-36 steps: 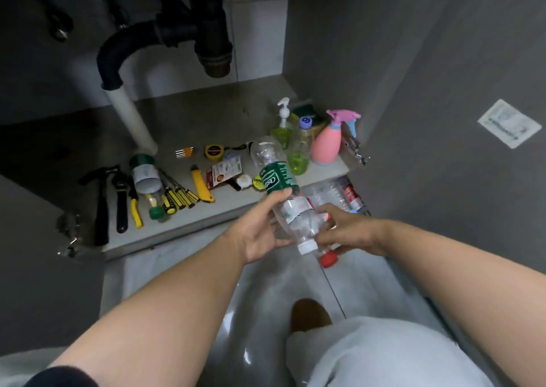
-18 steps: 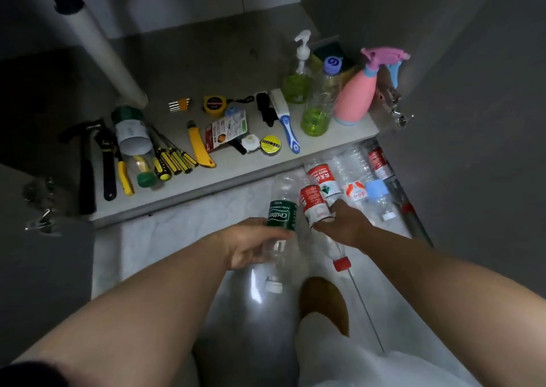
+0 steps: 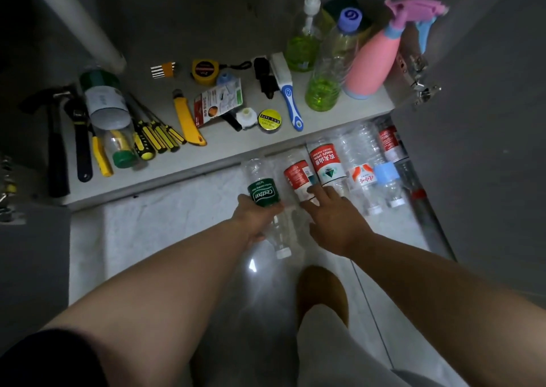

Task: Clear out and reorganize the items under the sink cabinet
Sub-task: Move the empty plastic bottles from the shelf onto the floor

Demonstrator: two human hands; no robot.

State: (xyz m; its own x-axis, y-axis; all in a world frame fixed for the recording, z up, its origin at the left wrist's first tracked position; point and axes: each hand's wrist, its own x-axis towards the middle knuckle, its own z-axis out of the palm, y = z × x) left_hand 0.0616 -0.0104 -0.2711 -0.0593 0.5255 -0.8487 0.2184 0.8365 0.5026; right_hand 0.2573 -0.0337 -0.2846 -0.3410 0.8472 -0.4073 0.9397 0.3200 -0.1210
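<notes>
Fingers (image 3: 313, 193) straight and apart, the right hand (image 3: 334, 222) touches a red-labelled clear plastic bottle (image 3: 297, 178); the outstretched left hand (image 3: 255, 216) grips a green-labelled clear plastic bottle (image 3: 263, 193) beside it.

Bottles (image 3: 326, 165) lie on the floor (image 3: 153, 227) before the cabinet shelf (image 3: 224, 144).

shelf (image 3: 230, 147): hammer (image 3: 56, 138), screwdrivers (image 3: 159, 135), yellow knife (image 3: 187, 120), tape roll (image 3: 269, 120), brush (image 3: 288, 91), pink sprayer (image 3: 372, 61), all beyond the right fingers (image 3: 315, 194) | floor (image 3: 165, 218): plastic bottles (image 3: 326, 163) lying side by side, under those fingers and rightward
</notes>
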